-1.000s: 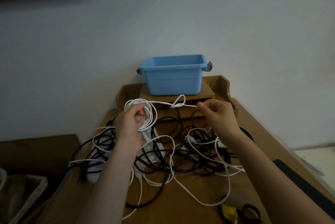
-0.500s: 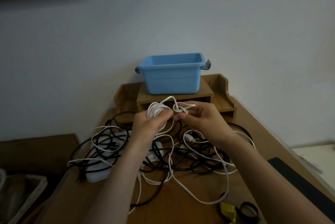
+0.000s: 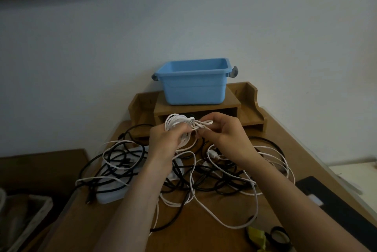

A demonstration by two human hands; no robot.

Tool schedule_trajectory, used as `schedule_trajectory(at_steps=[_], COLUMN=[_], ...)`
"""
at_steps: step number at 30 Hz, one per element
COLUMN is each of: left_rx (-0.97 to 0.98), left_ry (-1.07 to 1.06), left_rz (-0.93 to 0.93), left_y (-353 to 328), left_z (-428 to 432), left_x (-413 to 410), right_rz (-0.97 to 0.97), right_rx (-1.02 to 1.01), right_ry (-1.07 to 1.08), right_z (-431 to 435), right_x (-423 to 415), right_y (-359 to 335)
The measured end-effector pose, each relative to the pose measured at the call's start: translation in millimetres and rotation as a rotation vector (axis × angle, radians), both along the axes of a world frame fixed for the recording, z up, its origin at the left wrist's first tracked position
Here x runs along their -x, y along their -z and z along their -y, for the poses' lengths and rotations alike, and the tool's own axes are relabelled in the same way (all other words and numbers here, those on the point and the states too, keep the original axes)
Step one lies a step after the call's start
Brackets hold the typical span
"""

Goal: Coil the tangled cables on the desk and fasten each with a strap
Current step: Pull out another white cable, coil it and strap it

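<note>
Coil of white cable (image 3: 177, 124) (knotted end), both hands gripping

Light was dim and bluish across the wall (image 3: 204, 16); near corners of the desk (image 3: 193, 237) lay in shadow, and straight edges bowed.

Left hand (image 3: 163, 143) gripping white cable coil (image 3: 175, 124), right hand (image 3: 226, 137) pinching its knotted end
</note>
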State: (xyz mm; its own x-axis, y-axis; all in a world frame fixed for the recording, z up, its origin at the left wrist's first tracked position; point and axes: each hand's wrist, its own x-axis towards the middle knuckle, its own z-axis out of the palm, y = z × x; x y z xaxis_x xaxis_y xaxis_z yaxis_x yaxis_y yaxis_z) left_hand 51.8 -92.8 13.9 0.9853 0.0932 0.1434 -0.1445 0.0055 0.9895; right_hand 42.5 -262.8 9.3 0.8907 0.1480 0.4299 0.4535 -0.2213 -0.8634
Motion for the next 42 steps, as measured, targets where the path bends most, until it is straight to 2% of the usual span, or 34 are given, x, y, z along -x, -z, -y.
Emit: schedule_trajectory(at_steps=[6,9,12,16,19,23,27,29,31,34,35,39,42], left_rx=[0.508,0.477,0.408,0.457,0.506,0.576,0.631,0.609,0.554,0.423,0.387,0.323,0.279], left_ry=[0.329,0.41,0.253,0.069,-0.146,-0.355,-0.383,-0.375,-0.368,-0.289,-0.264,-0.191,-0.109], left_rz=[-0.13,-0.126,-0.136,-0.119,-0.173,-0.269,-0.33,-0.271,-0.171,-0.011,0.027,0.11,0.099], left_y=[-2.4,-4.1,-2.3,-5.2,-7.2,-1.5,-1.8,-2.4,-2.6,-5.6,-7.3,-7.9,-4.8], left_z=[1.3,2.1,7.3,12.7,11.2,11.8,15.7,14.2,11.8,8.1,7.5,5.6,2.2], left_x=[0.0,4.1,2.5,2.8,1.1,0.3,2.3,0.6,0.4,2.3,3.0,2.5,1.0], right_rz=[-0.136,-0.127,-0.042,0.109,0.218,0.365,0.684,0.757,0.666,0.211,0.117,0.0,0.014], right_rx=[-0.159,-0.159,-0.115,0.117,0.286,0.34,0.416,0.457,0.421,0.152,0.084,-0.029,-0.071], right_ry=[-0.061,-0.04,0.094,0.292,0.313,0.345,0.397,0.379,0.306,0.096,0.054,-0.024,-0.009], right_z=[-3.3,-4.5,-3.3,-3.4,-6.6,-10.3,-9.7,-5.8,-2.1,-0.7,0.0,4.2,5.4], right_x=[2.0,2.8,1.8,-1.0,-0.3,0.8,-2.2,-4.6,-2.2,3.5,4.2,5.6,7.2], right_y=[-1.0,-2.0,0.5,6.8,8.0,11.2,18.6,21.4,18.0,6.6,2.7,-5.6,-7.8])
